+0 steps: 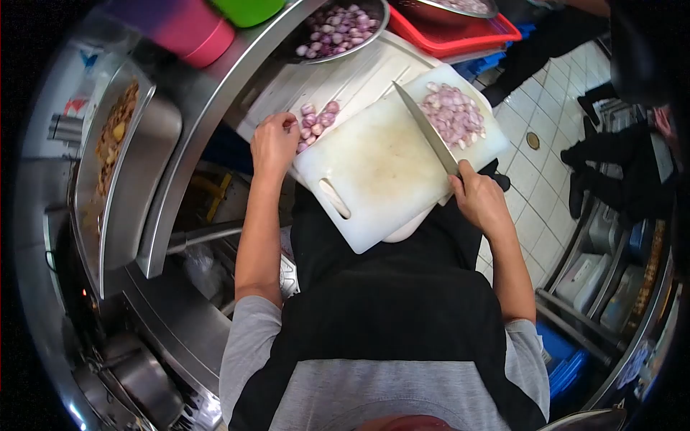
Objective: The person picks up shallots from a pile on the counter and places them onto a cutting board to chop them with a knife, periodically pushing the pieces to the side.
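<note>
My right hand (pixel 478 197) grips the handle of a kitchen knife (pixel 424 126), whose long blade lies across the white cutting board (pixel 374 165). Sliced shallots (pixel 453 115) form a pile beyond the blade, on the board's right side. My left hand (pixel 275 144) is at the board's left edge with its fingers curled in; whatever they may hold is hidden. Right beside it, a small group of whole peeled shallots (pixel 316 123) sits by the board's upper left edge.
A metal bowl of whole shallots (pixel 338 32) stands at the back, beside a red tray (pixel 460 36). On the left, a steel shelf carries a metal container of brown food (pixel 140 144) and a pink tub (pixel 205 43). Another person's dark-clothed legs (pixel 611 158) show at right, on the tiled floor.
</note>
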Demonstrator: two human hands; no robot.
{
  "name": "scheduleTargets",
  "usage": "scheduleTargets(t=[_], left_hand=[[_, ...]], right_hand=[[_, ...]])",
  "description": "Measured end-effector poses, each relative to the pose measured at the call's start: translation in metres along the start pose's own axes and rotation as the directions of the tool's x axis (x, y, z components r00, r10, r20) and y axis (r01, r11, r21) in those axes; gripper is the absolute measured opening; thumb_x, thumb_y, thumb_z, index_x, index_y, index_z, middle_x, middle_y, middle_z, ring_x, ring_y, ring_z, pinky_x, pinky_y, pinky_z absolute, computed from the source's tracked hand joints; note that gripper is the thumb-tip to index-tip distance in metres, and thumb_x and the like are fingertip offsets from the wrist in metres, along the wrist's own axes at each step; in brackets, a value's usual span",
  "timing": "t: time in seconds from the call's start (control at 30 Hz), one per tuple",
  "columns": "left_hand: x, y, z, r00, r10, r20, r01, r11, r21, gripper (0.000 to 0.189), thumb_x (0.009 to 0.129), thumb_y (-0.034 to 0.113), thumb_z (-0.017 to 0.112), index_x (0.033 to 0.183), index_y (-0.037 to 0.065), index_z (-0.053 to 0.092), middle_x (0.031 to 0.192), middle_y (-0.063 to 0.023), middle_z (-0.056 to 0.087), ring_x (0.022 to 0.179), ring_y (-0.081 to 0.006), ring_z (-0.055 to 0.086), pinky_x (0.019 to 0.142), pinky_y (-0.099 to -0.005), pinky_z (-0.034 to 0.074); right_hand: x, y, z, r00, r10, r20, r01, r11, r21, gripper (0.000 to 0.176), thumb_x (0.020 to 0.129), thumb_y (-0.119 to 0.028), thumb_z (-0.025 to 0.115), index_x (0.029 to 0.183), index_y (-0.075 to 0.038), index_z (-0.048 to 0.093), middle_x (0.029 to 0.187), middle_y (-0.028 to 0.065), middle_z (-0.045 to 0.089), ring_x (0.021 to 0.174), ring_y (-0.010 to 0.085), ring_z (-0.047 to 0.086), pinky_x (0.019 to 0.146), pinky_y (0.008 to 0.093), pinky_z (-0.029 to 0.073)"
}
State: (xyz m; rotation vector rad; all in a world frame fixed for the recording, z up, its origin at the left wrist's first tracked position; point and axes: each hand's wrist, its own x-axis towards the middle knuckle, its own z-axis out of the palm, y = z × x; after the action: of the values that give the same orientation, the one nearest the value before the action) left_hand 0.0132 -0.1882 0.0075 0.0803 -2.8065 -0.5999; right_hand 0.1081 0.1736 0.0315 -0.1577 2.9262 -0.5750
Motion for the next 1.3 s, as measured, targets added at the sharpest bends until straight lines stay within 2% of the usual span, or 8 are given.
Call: scheduleTargets(t=[0.03,0.13,0.17,0.3,0.4,0.77,0.97,1.3], left_hand=[[-0.001,0.008,0.001,1.000,0.020,0.010,-0.020,1.000,-0.006,0.020,0.083,0.017,0.068,0.097,0.004,0.074,0.095,-0.0146,0.072,0.085,-0.0279,0.071,0.078,-0.0369,0.054],[-0.011,0.057,0.004,0.999,0.038,-0.009,-0.038,0.890,-0.455,0.015,0.079,0.005,0.071,0.094,0.005,0.073,0.093,-0.0114,0.072,0.084,-0.0250,0.069,0.074,-0.0348,0.055],[-0.014,0.067,0.018,0.980,0.185,-0.067,-0.191,0.811,-0.553,0.015,0.080,0.005,0.071,0.095,0.005,0.072,0.093,-0.0114,0.071,0.085,-0.0248,0.069,0.075,-0.0349,0.054],[-0.025,0.120,0.050,0.823,0.564,-0.067,-0.531,0.722,-0.444,0.017,0.078,0.003,0.071,0.095,0.005,0.070,0.093,-0.0119,0.070,0.090,-0.0287,0.067,0.081,-0.0373,0.053],[-0.030,0.122,0.067,0.784,0.620,0.033,-0.551,0.718,-0.425,0.017,0.077,0.001,0.071,0.093,0.005,0.071,0.095,-0.0117,0.070,0.092,-0.0296,0.065,0.082,-0.0394,0.052],[-0.037,0.121,0.069,0.806,0.590,-0.038,-0.552,0.729,-0.405,0.012,0.078,0.001,0.071,0.089,0.004,0.072,0.091,-0.0091,0.070,0.088,-0.0291,0.065,0.078,-0.0390,0.053],[-0.035,0.120,0.068,0.788,0.613,-0.055,-0.582,0.714,-0.390,0.015,0.076,-0.002,0.072,0.090,0.003,0.072,0.091,-0.0090,0.071,0.086,-0.0277,0.067,0.077,-0.0367,0.054],[-0.036,0.121,0.068,0.796,0.601,-0.072,-0.576,0.717,-0.393,0.013,0.076,-0.002,0.073,0.087,0.003,0.069,0.087,-0.0090,0.071,0.083,-0.0282,0.067,0.075,-0.0374,0.053]], right_hand=[[0.000,0.000,0.000,1.000,-0.018,0.004,0.018,1.000,0.004,0.024,0.097,-0.025,0.055,0.098,-0.003,0.049,0.073,0.0268,0.065,0.072,0.0469,0.065,0.065,0.0560,0.050],[0.000,-0.002,0.000,1.000,0.009,0.012,-0.009,1.000,0.008,0.024,0.097,-0.026,0.054,0.098,-0.003,0.048,0.072,0.0269,0.065,0.072,0.0469,0.065,0.065,0.0556,0.050],[0.000,-0.003,0.000,1.000,0.004,0.015,-0.004,1.000,0.009,0.024,0.097,-0.026,0.054,0.099,-0.003,0.048,0.072,0.0270,0.065,0.071,0.0468,0.065,0.065,0.0556,0.050],[0.003,-0.007,0.003,0.996,-0.082,-0.033,0.080,0.996,-0.035,0.024,0.097,-0.025,0.054,0.099,-0.001,0.048,0.072,0.0245,0.066,0.071,0.0439,0.067,0.065,0.0537,0.052],[0.003,-0.010,-0.001,0.992,-0.128,-0.021,0.125,0.987,-0.097,0.023,0.096,-0.024,0.055,0.099,-0.002,0.049,0.072,0.0224,0.067,0.070,0.0415,0.068,0.062,0.0519,0.053],[0.014,-0.021,-0.028,0.963,-0.230,0.144,0.255,0.947,-0.195,0.024,0.095,-0.021,0.053,0.099,0.002,0.051,0.069,0.0196,0.068,0.067,0.0388,0.069,0.057,0.0493,0.054],[0.021,-0.014,0.008,0.968,-0.247,0.033,0.249,0.963,-0.100,0.022,0.095,-0.018,0.051,0.098,0.003,0.052,0.070,0.0199,0.068,0.067,0.0387,0.069,0.059,0.0489,0.055],[0.018,-0.021,-0.001,0.975,-0.213,0.071,0.221,0.967,-0.130,0.021,0.095,-0.019,0.051,0.097,0.002,0.051,0.068,0.0199,0.067,0.067,0.0388,0.069,0.059,0.0488,0.055]])
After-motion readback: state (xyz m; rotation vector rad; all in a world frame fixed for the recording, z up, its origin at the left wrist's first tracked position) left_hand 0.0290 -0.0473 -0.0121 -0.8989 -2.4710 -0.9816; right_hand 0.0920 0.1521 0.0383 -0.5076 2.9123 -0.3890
